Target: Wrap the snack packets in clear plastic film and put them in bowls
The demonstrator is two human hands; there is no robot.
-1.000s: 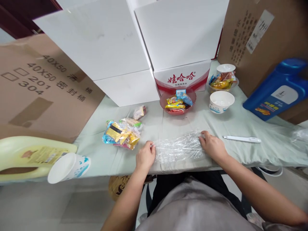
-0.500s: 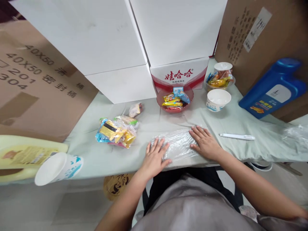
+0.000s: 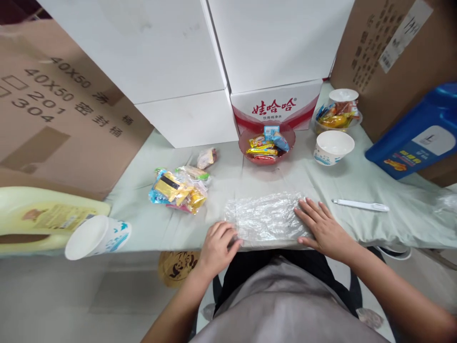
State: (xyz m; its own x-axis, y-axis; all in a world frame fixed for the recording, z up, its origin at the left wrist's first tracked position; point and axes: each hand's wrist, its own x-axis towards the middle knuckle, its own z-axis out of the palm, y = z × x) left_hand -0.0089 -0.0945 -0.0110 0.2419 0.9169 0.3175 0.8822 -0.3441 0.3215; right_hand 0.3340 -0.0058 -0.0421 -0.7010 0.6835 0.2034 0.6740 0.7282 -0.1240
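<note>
Firstly, by count: one clear plastic sheet along the tabletop's front edge; one white pen-like tool right of it; two patterned paper cups; one red bowl toward the rear edge. The left grip, fingers curled, touches the sheet's near left corner; pinching cannot be confirmed. The right grip lies spread on its right end.

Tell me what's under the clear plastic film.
Pale green cloth lies under the clear, crinkled plastic film. What the right hand covers at its right end, and the left hand at its near left corner, is hidden.
</note>
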